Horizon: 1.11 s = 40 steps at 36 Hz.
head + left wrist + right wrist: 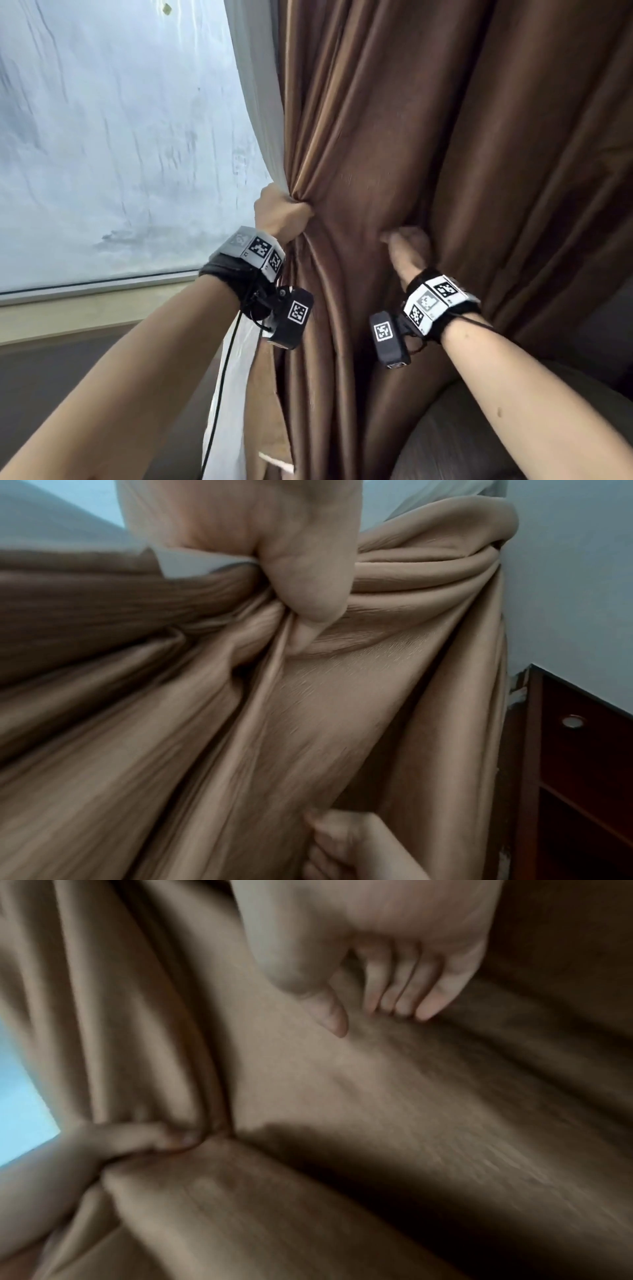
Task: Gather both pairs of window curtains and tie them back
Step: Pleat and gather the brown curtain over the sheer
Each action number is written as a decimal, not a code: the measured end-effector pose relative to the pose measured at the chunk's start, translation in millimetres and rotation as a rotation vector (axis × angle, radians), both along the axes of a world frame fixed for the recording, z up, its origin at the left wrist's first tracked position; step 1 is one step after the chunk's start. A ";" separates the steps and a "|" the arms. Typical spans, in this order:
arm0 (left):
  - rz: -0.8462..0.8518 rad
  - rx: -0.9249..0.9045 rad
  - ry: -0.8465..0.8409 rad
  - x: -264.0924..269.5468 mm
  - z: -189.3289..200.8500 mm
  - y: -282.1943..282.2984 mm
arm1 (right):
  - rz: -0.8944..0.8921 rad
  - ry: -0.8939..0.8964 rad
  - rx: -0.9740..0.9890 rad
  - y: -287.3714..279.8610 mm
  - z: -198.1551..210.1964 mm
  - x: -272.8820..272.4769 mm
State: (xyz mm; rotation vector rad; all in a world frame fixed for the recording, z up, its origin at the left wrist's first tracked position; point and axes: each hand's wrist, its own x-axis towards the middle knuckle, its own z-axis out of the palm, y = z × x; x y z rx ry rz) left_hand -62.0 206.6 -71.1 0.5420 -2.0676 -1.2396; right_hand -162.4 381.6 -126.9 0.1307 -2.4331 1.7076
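A brown curtain [411, 120] hangs in deep folds over the right half of the head view. A white sheer curtain [270, 137] runs down its left edge. My left hand [286, 214] grips the gathered left edge of both, with its fingers wrapped behind the bunch; the left wrist view shows that left hand [291, 561] clenched on the brown curtain [308, 710]. A little lower and to the right, my right hand [409, 245] digs into a fold. In the blurred right wrist view my right hand [368, 1015] has its bent fingers [394, 996] and thumb pinching the brown curtain [377, 1110].
A fogged window pane [120, 137] fills the left, with its sill [85, 308] below. A grey upholstered seat [479, 428] lies at the lower right. A dark wooden cabinet [582, 777] stands against a pale wall [565, 588] beside the curtain.
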 end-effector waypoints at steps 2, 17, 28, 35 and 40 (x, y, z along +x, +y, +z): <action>-0.013 0.029 0.001 -2.4 0.4 -3.4 | -0.113 -0.066 -0.040 4.4 -12.4 -21.9; -0.051 0.123 0.081 6.7 -10.5 -1.7 | 0.028 0.056 -0.149 -31.0 8.0 -10.6; -0.298 0.210 -0.066 19.2 -0.5 1.0 | 0.267 -0.037 -0.214 -33.1 26.7 29.4; -0.438 0.210 -0.090 27.2 1.7 3.2 | 0.288 -0.096 -0.209 -53.6 23.6 37.0; -0.312 0.211 -0.009 29.8 -1.6 1.5 | 0.304 -0.058 -0.186 -61.8 26.2 46.3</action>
